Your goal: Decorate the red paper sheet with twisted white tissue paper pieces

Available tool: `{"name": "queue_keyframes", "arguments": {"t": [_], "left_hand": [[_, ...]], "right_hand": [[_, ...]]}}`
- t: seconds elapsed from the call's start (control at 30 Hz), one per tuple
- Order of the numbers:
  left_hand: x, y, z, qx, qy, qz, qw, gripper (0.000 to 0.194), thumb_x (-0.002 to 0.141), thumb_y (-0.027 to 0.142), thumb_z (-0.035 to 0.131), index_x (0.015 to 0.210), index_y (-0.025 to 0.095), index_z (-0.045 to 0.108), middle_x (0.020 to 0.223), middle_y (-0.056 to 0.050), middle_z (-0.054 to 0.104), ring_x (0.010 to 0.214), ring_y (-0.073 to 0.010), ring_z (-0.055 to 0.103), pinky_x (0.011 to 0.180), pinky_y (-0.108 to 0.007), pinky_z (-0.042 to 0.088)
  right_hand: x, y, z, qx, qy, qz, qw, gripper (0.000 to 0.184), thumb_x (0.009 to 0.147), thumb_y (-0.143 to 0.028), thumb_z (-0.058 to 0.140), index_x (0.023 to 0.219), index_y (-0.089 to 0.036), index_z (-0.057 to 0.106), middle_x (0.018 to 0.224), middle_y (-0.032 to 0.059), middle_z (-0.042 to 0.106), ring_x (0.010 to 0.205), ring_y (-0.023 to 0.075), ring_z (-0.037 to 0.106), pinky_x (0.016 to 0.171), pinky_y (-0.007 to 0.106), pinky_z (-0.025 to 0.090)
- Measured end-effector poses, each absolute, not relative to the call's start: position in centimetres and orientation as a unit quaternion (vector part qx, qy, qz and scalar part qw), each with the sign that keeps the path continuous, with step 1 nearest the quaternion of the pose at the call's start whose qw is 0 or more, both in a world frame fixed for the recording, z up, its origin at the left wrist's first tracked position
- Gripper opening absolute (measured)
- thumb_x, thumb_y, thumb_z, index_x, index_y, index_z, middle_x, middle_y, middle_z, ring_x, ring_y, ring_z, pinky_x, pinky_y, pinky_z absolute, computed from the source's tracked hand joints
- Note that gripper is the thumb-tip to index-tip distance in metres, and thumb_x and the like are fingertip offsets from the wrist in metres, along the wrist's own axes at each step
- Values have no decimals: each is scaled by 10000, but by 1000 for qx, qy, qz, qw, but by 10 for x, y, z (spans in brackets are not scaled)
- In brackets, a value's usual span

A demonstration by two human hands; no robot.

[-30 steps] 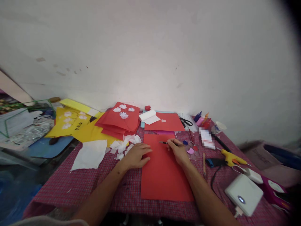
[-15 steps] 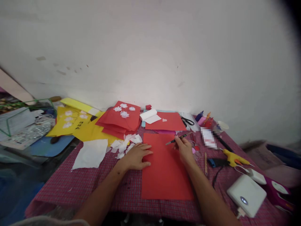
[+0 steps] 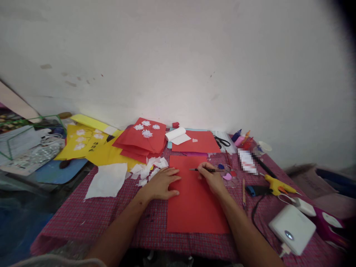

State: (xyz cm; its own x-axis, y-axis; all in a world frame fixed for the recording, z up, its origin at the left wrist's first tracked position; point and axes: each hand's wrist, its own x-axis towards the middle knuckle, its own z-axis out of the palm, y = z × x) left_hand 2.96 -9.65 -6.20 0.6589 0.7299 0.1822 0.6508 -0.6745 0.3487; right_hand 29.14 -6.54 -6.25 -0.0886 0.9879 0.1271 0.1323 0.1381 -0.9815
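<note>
A plain red sheet of paper [image 3: 196,207] lies lengthwise before me on the checked tablecloth. My left hand [image 3: 164,183] rests flat, fingers spread, over its left edge. Over the right part of the sheet, my right hand [image 3: 209,174] pinches a slim dark pen-like tool [image 3: 196,170]. The tool's thin tip points left above the paper; I cannot tell whether it touches. Torn white paper pieces [image 3: 147,170] are heaped just beyond my left hand. Beside my right hand sits a round clear palette [image 3: 227,176] with blue, pink and red spots.
Red sheets with white flowers [image 3: 144,142] are stacked at the back, left of a white paper roll [image 3: 178,135]. Black-handled scissors [image 3: 222,142] lie behind. At right are a pencil [image 3: 244,193], a yellow glue gun [image 3: 275,185] and a white power bank [image 3: 292,228].
My right hand has shifted slightly left, and the tool has turned from a slant to nearly level. More of the palette shows now. My left hand stays in place.
</note>
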Motion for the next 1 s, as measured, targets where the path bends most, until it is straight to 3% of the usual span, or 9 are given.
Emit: {"name": "queue_keyframes", "arguments": {"t": [0.13, 0.37, 0.63, 0.73, 0.8, 1.0], "left_hand": [[31, -98, -62, 903, 379, 164, 120, 614, 768, 546, 657, 1305, 261, 574, 1452, -99, 471, 1344, -303, 410, 1122, -492, 282], [31, -96, -57, 893, 395, 190, 100, 464, 805, 451, 643, 1215, 232, 637, 1327, -105, 568, 1238, -288, 497, 1080, -463, 344], [31, -95, -58, 893, 397, 191, 91, 389, 823, 401, 628, 1159, 208, 664, 1278, -112, 594, 1179, -278, 530, 1045, -447, 380], [31, -95, -59, 893, 395, 195, 91, 387, 819, 398, 633, 1157, 210, 663, 1275, -111, 595, 1169, -277, 534, 1046, -450, 379], [31, -94, -59, 892, 397, 196, 90, 395, 814, 401, 639, 1160, 212, 661, 1273, -110, 595, 1170, -281, 532, 1046, -456, 377], [32, -95, -59, 889, 400, 202, 93, 422, 819, 446, 637, 1179, 228, 650, 1259, -107, 593, 1164, -289, 529, 1030, -456, 384]], "right_hand": [[290, -64, -66, -504, -609, 411, 454, 224, 855, -361, 585, 691, -209, 568, 541, -27, 560, 531, 150, 493, 540, 270, 350], [291, -60, -69, -530, -581, 410, 462, 112, 794, -317, 618, 785, -206, 631, 592, -23, 586, 556, 155, 513, 539, 270, 355], [290, -61, -64, -534, -551, 424, 480, 147, 715, -249, 648, 849, -199, 680, 637, -19, 622, 578, 151, 536, 550, 262, 376], [290, -61, -65, -503, -569, 446, 474, 155, 783, -332, 639, 804, -184, 679, 597, -2, 623, 565, 160, 554, 575, 277, 412], [290, -62, -65, -479, -586, 462, 463, 253, 825, -408, 617, 726, -179, 662, 581, 10, 625, 535, 154, 548, 571, 279, 423], [286, -69, -56, -444, -616, 513, 401, 289, 816, -466, 642, 747, -187, 682, 630, 13, 660, 534, 146, 561, 587, 274, 446]]}}
